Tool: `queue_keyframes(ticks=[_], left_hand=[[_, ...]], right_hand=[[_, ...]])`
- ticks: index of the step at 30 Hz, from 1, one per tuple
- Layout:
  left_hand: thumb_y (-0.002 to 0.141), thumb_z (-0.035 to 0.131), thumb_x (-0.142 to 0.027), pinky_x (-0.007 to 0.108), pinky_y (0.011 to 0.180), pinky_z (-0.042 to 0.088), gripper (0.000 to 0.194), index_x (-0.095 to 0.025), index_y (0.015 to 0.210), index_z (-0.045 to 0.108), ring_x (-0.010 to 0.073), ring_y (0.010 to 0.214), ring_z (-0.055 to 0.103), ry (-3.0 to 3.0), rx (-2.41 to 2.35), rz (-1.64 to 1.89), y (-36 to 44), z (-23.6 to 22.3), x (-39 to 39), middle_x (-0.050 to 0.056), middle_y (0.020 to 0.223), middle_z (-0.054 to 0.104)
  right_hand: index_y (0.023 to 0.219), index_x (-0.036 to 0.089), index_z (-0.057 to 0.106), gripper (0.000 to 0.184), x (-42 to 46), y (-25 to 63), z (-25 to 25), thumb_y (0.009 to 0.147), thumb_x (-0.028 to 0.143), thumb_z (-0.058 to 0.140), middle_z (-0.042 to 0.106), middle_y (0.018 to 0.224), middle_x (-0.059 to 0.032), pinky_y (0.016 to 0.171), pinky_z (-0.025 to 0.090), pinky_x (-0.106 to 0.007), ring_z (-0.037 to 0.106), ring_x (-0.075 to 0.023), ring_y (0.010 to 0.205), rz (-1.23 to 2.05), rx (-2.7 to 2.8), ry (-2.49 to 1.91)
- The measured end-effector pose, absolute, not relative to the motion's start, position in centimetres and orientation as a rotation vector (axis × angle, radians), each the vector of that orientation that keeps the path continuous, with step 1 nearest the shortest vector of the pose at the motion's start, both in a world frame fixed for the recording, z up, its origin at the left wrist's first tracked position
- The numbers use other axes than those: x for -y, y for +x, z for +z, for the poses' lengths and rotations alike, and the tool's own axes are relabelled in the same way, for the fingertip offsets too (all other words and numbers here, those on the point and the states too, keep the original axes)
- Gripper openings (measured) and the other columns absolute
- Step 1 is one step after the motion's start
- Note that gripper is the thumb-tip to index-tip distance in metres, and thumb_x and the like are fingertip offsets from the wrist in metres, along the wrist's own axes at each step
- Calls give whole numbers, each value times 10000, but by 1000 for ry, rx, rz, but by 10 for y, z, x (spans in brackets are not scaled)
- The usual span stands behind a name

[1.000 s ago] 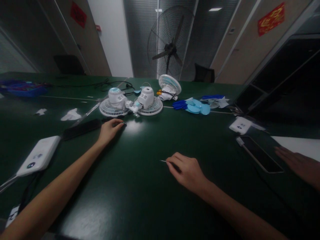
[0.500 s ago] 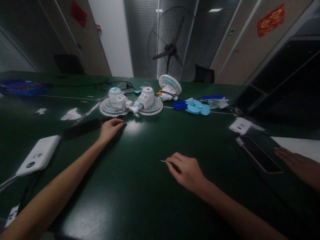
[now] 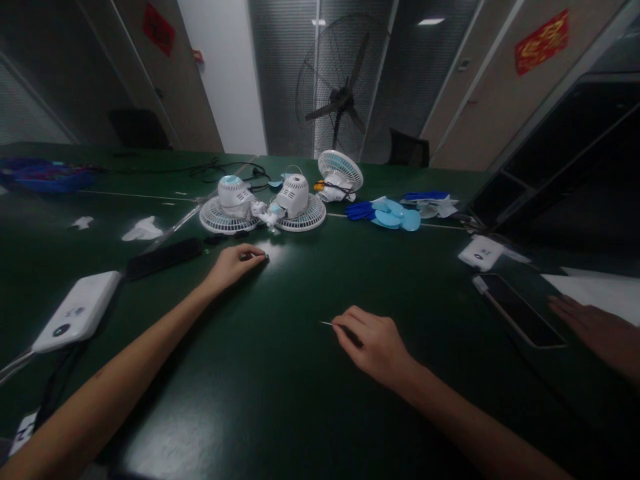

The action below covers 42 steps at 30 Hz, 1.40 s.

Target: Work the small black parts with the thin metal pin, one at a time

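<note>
My left hand (image 3: 237,265) pinches a small dark piece (image 3: 267,257) at its fingertips, low over the dark green table (image 3: 280,400); what kind of piece it is, I cannot make out. Closer to me, my right hand (image 3: 373,341) is closed around a thin, pointed metal tool (image 3: 326,323); only its slim tip sticks out to the left, and the rest is hidden in the fingers. Beyond my left hand, two small white fans (image 3: 235,197) lie face down side by side. A third white fan (image 3: 341,175) leans behind them.
A black flat case (image 3: 164,259) and a white power bank (image 3: 77,312) lie left. Light-blue fan blades (image 3: 397,215) and blue gloves (image 3: 360,211) lie beyond. At right are a phone (image 3: 520,310), a white box (image 3: 481,253) and another person's hand (image 3: 590,327).
My left hand has moved right and slightly toward me with the small dark piece. My right hand stays in place.
</note>
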State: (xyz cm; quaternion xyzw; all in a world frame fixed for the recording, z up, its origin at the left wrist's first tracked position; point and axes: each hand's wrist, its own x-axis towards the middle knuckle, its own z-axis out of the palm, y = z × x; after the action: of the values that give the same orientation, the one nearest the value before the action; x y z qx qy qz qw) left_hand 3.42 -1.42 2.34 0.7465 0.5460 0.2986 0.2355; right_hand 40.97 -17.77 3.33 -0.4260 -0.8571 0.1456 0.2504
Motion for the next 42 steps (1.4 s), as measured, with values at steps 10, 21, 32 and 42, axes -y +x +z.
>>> queue_keyframes(ticks=[10,21,32,42], left_hand=[[976,696,-307,319,818,523,179,-223,1126,749,197,925,668,2248,-711,508,133,45,96,63,1054,732],[997,701,-257,358,931,495,178,-216,1170,705,208,1000,652,2293,-602,521,141,36,108,59,1089,717],[976,739,-237,325,891,509,303,-230,1273,678,199,990,651,2248,-645,502,142,36,111,49,1092,693],[970,762,-299,338,887,524,344,-225,1293,672,205,983,663,2213,-624,496,143,39,110,60,1083,690]], right_hand=[[1122,190,732,195,179,410,34,1048,199,552,717,1017,-53,659,533,-239,668,-151,794,404,2318,-1181],[1101,194,733,163,178,409,33,1026,181,589,717,995,-41,680,521,-239,669,-146,788,379,2320,-1183],[1105,178,729,165,177,412,30,1026,151,587,718,1000,-47,663,527,-237,666,-147,780,363,2347,-1111],[1201,176,708,215,175,412,29,1102,236,528,724,1068,-71,705,562,-256,693,-157,850,423,2260,-1026]])
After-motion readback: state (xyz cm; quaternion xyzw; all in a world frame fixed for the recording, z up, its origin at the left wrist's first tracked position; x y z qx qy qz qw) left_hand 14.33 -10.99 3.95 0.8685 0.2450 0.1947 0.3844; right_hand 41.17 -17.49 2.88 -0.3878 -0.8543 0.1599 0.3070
